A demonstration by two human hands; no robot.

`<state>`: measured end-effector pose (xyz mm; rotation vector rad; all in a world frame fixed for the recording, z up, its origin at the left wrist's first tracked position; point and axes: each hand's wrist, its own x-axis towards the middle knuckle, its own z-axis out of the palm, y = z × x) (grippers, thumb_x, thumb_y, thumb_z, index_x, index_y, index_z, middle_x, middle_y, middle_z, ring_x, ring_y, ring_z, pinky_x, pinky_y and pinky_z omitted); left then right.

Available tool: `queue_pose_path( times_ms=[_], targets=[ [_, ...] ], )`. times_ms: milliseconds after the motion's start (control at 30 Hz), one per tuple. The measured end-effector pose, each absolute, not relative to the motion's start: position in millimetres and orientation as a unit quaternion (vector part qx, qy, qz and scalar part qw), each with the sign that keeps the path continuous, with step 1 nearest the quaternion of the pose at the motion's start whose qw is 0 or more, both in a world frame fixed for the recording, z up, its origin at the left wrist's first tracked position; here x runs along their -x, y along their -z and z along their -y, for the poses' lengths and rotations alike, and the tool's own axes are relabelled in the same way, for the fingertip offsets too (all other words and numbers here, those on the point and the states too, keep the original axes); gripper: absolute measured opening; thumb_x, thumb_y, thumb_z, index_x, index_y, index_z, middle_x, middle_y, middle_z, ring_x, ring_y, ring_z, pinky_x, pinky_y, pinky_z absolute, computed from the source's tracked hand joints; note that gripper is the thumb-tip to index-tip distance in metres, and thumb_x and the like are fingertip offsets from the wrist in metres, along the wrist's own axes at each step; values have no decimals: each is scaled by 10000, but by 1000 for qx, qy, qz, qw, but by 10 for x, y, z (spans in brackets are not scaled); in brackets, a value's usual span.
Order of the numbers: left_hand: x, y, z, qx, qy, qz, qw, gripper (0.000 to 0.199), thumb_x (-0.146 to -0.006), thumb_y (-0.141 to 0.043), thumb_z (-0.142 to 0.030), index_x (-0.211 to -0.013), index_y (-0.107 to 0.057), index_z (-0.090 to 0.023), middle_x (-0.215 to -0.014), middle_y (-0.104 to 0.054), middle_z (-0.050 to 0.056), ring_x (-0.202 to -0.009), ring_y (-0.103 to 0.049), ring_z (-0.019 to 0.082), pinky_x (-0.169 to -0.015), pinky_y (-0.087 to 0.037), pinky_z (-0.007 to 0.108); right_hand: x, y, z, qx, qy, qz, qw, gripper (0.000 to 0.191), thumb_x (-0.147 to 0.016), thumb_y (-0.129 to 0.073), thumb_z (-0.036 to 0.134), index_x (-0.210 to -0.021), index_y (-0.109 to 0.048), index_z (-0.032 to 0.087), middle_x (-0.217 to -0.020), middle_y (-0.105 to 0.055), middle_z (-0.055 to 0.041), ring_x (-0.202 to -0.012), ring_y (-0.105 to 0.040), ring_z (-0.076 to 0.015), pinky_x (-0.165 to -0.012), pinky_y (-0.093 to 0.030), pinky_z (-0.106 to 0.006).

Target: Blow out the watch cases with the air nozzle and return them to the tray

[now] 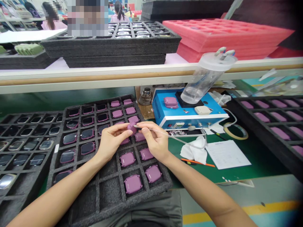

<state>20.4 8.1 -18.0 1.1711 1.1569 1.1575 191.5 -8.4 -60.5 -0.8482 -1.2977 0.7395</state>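
My left hand (110,140) pinches a small purple watch case (131,128) between thumb and fingers. Close against it, my right hand (157,142) grips a thin nozzle (138,126) whose tip meets or nearly meets the case; I cannot tell which. A clear tube (182,140) trails from the nozzle toward the blue machine (163,108). Both hands are above a black foam tray (110,192). Its left columns hold purple watches with dark screens (87,132), and purple cases (133,183) fill cells on its right side.
On the machine stand a clear cylinder (201,78), purple cases (170,102) and a beige case (203,110). White tissue (195,149), a paper sheet (228,154) and tape (235,130) lie right. More trays flank the bench, with a shelf (118,74) above. People sit beyond.
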Motion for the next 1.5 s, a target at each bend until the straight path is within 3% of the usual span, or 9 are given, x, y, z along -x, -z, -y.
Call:
queue_pose_path(
  times_ms=[633,900,1133,1233,1300,1400,1500],
  targets=[
    [-208,181,-78,-489,-486,-487,537,410,-601,-964,-326,-957,-837,-168,-919,-827,75,-780,-754,183,-763,-603,274,-1918,592,104,372,-326,573,653,175,-995,-610,344,-1035,-762,267,-1075,-755,-60,-1007,-726,-198,-818,-666,-340],
    [-200,208,-76,-506,-481,-487,525,445,-599,-959,-376,-969,-835,-161,-924,-825,91,-790,-759,222,-764,-614,322,-1913,606,73,374,-319,574,655,204,-997,-601,389,-1026,-758,262,-1077,-761,-65,-1008,-733,-209,-815,-669,-354],
    [-185,-49,-75,-567,-476,-476,475,291,-717,-851,-230,-997,-824,-152,-1011,-814,68,-966,-750,245,-922,-562,338,-1953,622,189,376,-282,568,675,212,-992,-621,408,-1021,-765,255,-1028,-766,-64,-977,-742,-223,-819,-658,-387],
    [34,-392,97,-563,-404,-520,499,231,-680,-839,-142,-909,-817,-165,-963,-803,45,-995,-742,274,-928,-547,365,-1945,642,199,379,-275,555,688,228,-982,-633,443,-1020,-765,261,-998,-762,-57,-926,-748,-214,-750,-659,-371],
    [193,-552,362,-612,-288,-537,504,189,-687,-819,-121,-859,-820,-197,-918,-800,43,-992,-743,288,-918,-543,361,-1940,650,197,381,-277,558,684,243,-980,-630,468,-1021,-760,267,-989,-760,-52,-904,-750,-206,-720,-660,-360],
    [366,-521,857,-743,-111,-497,434,230,-789,-735,-151,-966,-828,-265,-967,-813,49,-935,-755,272,-874,-543,332,-1946,664,190,378,-275,568,677,250,-988,-615,471,-1032,-754,268,-994,-760,-53,-906,-755,-202,-713,-664,-354],
    [460,-343,1197,-804,-49,-488,336,334,-866,-653,-177,-1161,-786,-263,-1029,-817,73,-926,-765,279,-852,-550,342,-1954,678,181,374,-275,573,676,237,-991,-618,449,-1035,-757,261,-986,-763,-56,-907,-761,-202,-712,-667,-347]
  ],
)
